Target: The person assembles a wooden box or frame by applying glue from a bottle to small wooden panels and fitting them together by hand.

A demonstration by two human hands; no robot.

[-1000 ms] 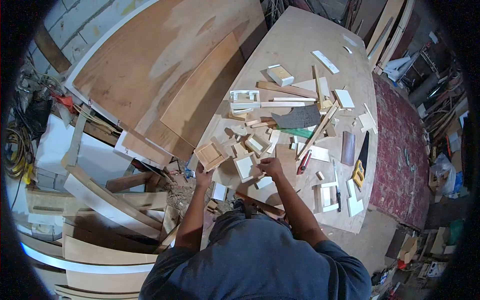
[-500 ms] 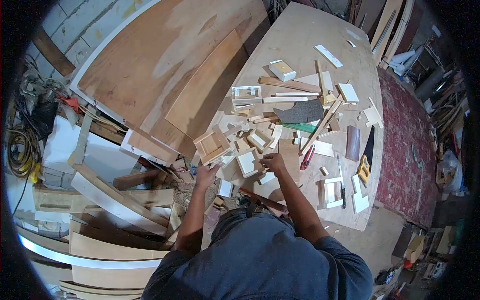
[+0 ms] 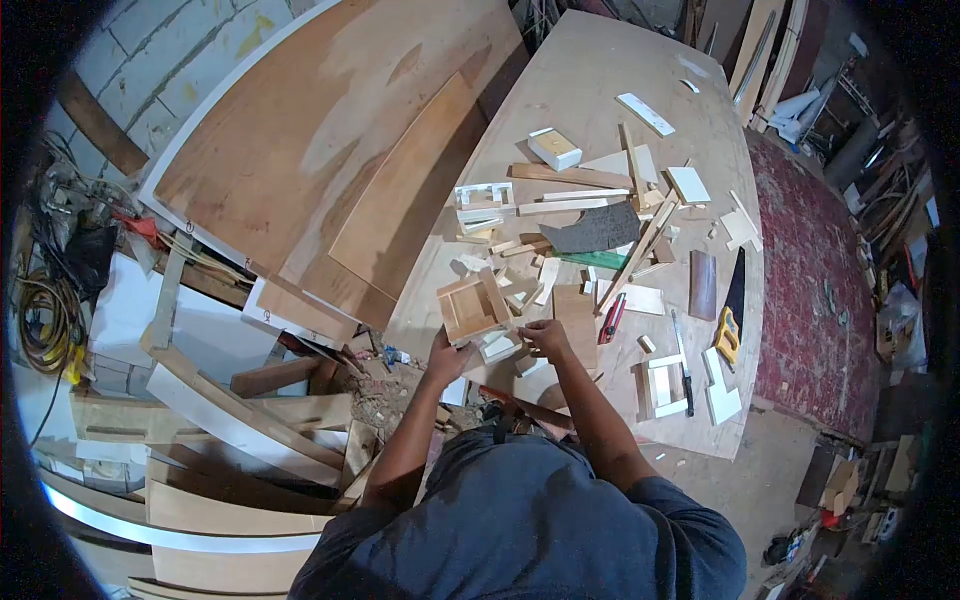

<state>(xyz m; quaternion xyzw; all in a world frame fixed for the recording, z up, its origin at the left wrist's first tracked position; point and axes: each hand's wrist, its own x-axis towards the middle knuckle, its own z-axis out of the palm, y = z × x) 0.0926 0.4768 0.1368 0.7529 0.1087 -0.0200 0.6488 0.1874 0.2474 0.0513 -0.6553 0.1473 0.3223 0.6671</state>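
A small open wooden box [image 3: 474, 308] is tilted up over the table's near edge. My left hand [image 3: 448, 356] grips its lower left corner. My right hand [image 3: 544, 338] is closed near the box's lower right corner; what its fingers hold is too small to make out. Below the box, between my hands, lie white-faced pieces [image 3: 497, 346]. Small wood blocks and offcuts [image 3: 546, 280] lie just beyond my right hand.
On the table [image 3: 590, 60] lie a grey sheet [image 3: 594, 228], wood strips, a red cutter [image 3: 613, 318], a knife [image 3: 686, 385], a yellow-handled saw [image 3: 728, 338] and a white-edged frame [image 3: 663, 387]. Large curved panels [image 3: 330, 130] stand at the left.
My left hand has moved right with the open box, which now covers where the white-topped box was. My right hand has shifted slightly down, close to the open box.
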